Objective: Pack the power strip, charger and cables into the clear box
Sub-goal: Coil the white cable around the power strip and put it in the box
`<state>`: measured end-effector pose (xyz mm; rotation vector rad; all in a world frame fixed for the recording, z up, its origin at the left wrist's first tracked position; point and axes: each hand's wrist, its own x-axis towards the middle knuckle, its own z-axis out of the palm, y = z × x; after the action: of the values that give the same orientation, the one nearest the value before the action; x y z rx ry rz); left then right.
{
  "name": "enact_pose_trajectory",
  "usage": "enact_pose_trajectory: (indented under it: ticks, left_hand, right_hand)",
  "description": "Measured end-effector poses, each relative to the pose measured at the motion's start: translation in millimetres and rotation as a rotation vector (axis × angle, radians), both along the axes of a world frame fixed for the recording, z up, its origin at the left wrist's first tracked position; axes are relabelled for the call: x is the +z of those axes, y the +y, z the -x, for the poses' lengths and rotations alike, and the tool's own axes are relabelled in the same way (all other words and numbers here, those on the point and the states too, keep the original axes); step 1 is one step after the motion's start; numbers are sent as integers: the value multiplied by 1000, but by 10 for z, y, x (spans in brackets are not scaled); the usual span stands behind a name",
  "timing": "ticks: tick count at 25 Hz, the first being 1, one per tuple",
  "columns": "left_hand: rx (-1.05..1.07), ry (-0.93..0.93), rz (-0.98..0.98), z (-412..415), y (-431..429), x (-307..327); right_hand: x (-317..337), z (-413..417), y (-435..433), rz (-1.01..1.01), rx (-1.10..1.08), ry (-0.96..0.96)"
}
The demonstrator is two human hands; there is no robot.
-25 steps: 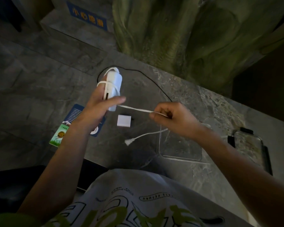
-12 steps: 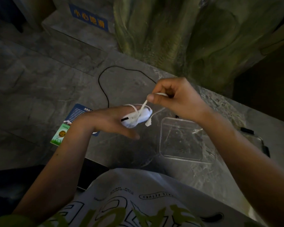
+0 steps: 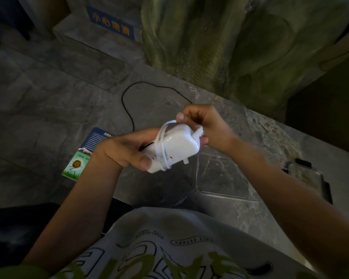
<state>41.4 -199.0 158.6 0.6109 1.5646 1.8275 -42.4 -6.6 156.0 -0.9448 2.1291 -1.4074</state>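
My left hand [image 3: 127, 151] grips a white power strip [image 3: 177, 147] above the stone counter. Its white cable [image 3: 162, 146] is wound around the body in several loops. My right hand [image 3: 206, 125] pinches the cable's end at the strip's far corner, and the white plug tip [image 3: 198, 131] sticks out beside my fingers. The clear box [image 3: 222, 176] stands open and empty on the counter, just right of and below the strip. A thin black cable [image 3: 127, 109] curves over the counter behind my hands. The small white charger is hidden behind my hands.
A blue and green leaflet [image 3: 85, 156] lies at the counter's left edge. A lidded clear box with black clips [image 3: 306, 176] sits at the far right. A green sculpted trunk [image 3: 220, 47] rises behind the counter. My lap is right below.
The strip has been turned over and lowered in my left hand. My right hand has wound the loose cable around it and now holds the cable's end against the strip.
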Motion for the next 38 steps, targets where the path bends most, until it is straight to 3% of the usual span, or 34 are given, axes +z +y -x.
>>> enact_pose_trajectory:
  ticks: [2,4,5,8,10,13,18,20,23,25,30,35,38]
  left_hand:
    - [271,-212,-105,-37,-3,-55]
    - [186,-195,-314,-103,-37,-163]
    - [238,-155,-398,-103,-57,-158]
    - [414,-293,-668,-38,-2,-74]
    - [589,-352,-736,23,35,-36]
    - [917,-372,-651,42,-7,-57]
    - [1217,-301,-245,81,49,-118]
    - [1158,-328,-189,100,41,-138]
    - [1072,-184,253,50,6,-197]
    - [998,-92,437,8,-7,-203]
    - [663,48,527,34,-50,-256]
    - [351,55,553,37,-37,-219]
    - [194,24,416,26,8,-138]
  right_hand:
    - [-100,-63,27,-3,33,29]
    - [-174,-120,36,-51,-10,66]
    - [-211,-147,42,-68,-31,65]
    - [-295,-228,61,-132,-80,12]
    - [-331,-261,86,-169,-93,-16]
    - [-359,-287,136,-237,-119,-35]
    - [-316,-269,225,-299,-140,-28]
    - [-283,-260,244,-314,-140,-11]
    - [-218,-242,256,-305,-150,17]
    - [-159,-207,261,-296,-151,13]
    - [62,-126,250,-299,-71,70]
    - [366,-4,200,-225,-10,135]
    - [444,68,149,-136,17,117]
